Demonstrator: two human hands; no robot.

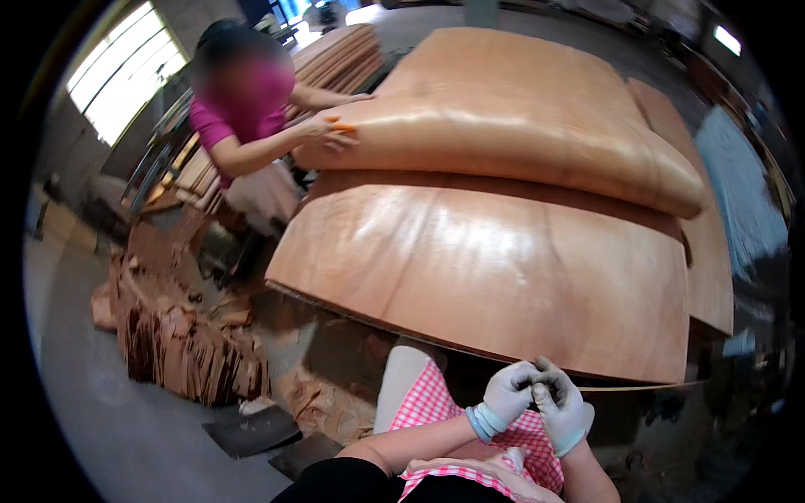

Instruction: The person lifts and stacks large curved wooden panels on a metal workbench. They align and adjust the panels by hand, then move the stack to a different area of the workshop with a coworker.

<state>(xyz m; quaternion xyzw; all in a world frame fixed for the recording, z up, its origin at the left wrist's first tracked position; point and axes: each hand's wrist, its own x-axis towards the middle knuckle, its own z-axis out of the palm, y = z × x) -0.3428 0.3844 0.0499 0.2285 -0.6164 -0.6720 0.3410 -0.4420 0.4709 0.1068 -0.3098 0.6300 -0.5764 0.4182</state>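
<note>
A checked apron (428, 402) is covering the wearer's front, on the near side of the stack (486, 277). By the stack's near edge, toward its right corner, the gloved left hand (509, 392) and right hand (566, 411) are meeting, fingers curled and tips together; whether they are clamping anything small, one cannot tell. The stack itself is lying just ahead of them, its broad face shining. Left of the stack, torn scrap (189, 335) is standing in a ragged heap. Over the stack's far part, a large sheet (503, 109) is resting, its near edge curving down. At the stack's far left, a co-worker (251, 126) is touching the sheet and grasping an orange object (342, 127). Beyond the stack, leftward, boards (335, 54) are lying piled.
</note>
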